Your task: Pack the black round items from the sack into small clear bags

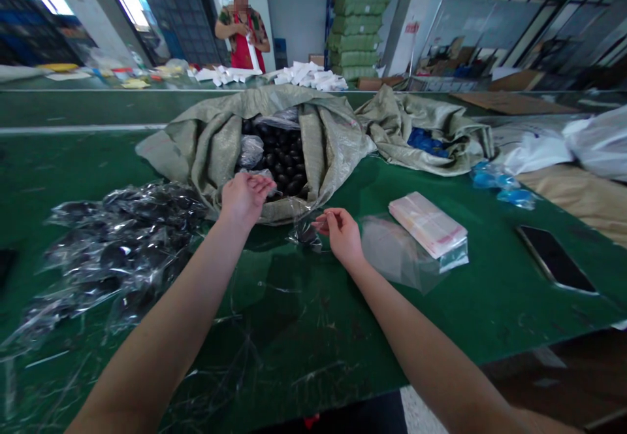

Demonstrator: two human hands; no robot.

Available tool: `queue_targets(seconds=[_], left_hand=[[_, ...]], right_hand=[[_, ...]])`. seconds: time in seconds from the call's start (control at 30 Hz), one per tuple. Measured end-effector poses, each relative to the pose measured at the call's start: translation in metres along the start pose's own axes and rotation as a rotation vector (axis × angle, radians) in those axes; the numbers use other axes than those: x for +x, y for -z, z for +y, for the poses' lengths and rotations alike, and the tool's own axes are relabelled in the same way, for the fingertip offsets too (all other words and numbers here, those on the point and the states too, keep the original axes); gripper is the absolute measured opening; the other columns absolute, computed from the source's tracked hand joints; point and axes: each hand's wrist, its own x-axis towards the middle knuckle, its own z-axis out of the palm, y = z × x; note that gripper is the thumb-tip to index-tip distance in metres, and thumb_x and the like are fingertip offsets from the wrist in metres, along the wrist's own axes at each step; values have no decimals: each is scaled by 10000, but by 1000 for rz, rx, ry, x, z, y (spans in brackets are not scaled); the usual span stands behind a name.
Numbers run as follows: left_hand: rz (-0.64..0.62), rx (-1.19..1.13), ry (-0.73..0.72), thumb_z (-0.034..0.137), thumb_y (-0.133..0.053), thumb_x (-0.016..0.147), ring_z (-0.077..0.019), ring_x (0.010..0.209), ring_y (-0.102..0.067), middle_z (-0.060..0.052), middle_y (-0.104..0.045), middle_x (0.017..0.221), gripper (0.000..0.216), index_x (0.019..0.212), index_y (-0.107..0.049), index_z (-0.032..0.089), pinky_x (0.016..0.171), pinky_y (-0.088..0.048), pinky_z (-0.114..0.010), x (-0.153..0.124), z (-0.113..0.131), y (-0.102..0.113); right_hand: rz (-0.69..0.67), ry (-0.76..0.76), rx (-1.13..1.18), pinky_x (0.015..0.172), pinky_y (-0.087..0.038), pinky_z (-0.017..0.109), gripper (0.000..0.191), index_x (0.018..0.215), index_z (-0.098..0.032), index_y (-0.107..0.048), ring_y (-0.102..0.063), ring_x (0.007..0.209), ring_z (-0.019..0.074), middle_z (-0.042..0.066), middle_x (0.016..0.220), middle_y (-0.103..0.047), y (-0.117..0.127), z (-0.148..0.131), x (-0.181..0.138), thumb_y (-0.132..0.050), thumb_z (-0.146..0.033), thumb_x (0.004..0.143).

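Note:
My left hand (pixel 243 197) reaches toward the mouth of a woven sack (pixel 210 140) full of small black oval pieces (pixel 284 159); its fingers are loosely curled and pinch the top of a thin clear plastic bag (pixel 274 238) that hangs down to the table. My right hand (pixel 341 233) is closed in a pinch on the same bag's lower edge (pixel 306 233), just in front of the sack. A pile of filled clear bags with black pieces (pixel 112 251) lies on the green table (pixel 294 329) to my left.
A stack of flat clear bags (pixel 427 225) lies right of my right hand, a dark phone (pixel 556 259) further right. A second sack with blue items (pixel 426 133) sits behind. A person (pixel 241 29) works at the far table with white packets (pixel 308 76).

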Motion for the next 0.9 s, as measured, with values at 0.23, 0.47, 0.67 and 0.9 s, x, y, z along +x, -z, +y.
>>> queue_targets(seconds=[0.23,0.47,0.67,0.9], left_hand=[[-245,466,109,249,-634,699,-46,337,-191,115,-262,422,158,675,-487,197,353,-104,-195,-23,20,25],[-560,1094,-83,374,-695,711,-191,795,-625,-29,-731,833,276,900,-758,183,739,-459,-278,-51,-27,45],[-517,1119,-101,411,-619,775,-195,813,-635,-36,-746,881,299,877,-760,168,798,-450,-290,-55,-44,58],[-531,1127,-102,421,-552,829,-151,658,-584,-36,-695,768,325,873,-704,136,611,-423,-251,-61,-53,62]], right_hand=[[14,-49,66,619,-573,288,321,903,-231,-551,-704,661,151,10,821,-680,-1,-6,2,-620,-530,810],[-45,-129,130,590,-584,270,302,904,-212,-562,-708,651,147,5,821,-691,-1,-5,2,-660,-476,797],[-75,-199,118,572,-585,230,174,892,-197,-548,-715,663,134,-7,788,-687,-3,-7,0,-603,-361,873],[-55,-234,78,558,-582,218,89,891,-194,-550,-705,631,118,-3,776,-687,-2,-4,3,-542,-275,924]])
